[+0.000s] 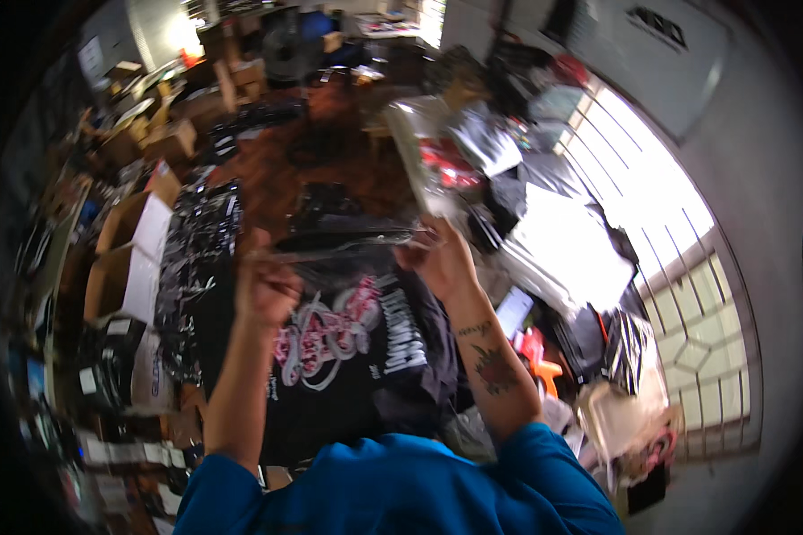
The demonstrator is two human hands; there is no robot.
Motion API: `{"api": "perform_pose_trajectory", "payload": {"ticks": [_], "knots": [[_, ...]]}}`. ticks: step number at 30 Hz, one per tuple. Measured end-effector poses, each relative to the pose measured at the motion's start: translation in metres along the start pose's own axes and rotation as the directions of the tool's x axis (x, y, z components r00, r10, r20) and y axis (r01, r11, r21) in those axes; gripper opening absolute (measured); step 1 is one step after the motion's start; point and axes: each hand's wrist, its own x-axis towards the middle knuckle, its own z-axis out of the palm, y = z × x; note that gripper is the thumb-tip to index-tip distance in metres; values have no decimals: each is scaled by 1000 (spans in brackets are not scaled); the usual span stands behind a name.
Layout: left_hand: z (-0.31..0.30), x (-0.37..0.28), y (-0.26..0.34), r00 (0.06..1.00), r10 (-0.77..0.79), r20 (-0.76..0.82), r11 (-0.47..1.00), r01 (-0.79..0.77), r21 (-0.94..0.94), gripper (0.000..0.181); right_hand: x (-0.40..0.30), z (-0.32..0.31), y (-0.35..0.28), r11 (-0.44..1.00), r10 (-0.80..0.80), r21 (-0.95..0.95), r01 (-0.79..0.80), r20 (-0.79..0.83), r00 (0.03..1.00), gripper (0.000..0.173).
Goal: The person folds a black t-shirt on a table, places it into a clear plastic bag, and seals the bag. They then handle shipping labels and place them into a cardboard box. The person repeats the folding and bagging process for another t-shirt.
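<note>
Both hands are raised in front of me, and a clear plastic bag [348, 242] is stretched between them. My left hand [268, 284], blurred, has its fingers closed on the bag's left end. The right end is pinched by my right hand [431, 251]. Below and nearer to me lies a black printed T-shirt [334, 394] with pink and white lettering. Part of the print shows beneath the bag. Whether anything is inside the bag cannot be told.
Open cardboard boxes [124, 281] and shiny black plastic packages [204, 227] line the left. On the right are white plastic bags [562, 241], a phone-like device [514, 311] and an orange object [547, 370], beside a barred window [692, 334]. Dark packages [328, 200] lie beyond my hands.
</note>
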Motion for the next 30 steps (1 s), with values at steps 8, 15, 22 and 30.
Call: {"api": "perform_pose_trajectory", "payload": {"ticks": [8, 15, 22, 30], "knots": [[-67, -97, 1, 992, 48, -119, 678, 56, 733, 15, -112, -39, 30, 973, -142, -188, 133, -35, 989, 19], [-77, -141, -115, 996, 79, 40, -210, -23, 977, 17, -186, -159, 151, 885, 376, -86, -458, -448, 811, 25], [-28, -132, -213, 842, -353, 409, -372, -527, 764, 17, -189, -160, 138, 819, 381, -245, -519, -444, 811, 20], [-35, -128, -232, 863, -371, 344, -354, -474, 806, 13, -191, -159, 157, 608, 48, -676, -416, -492, 869, 24]]}}
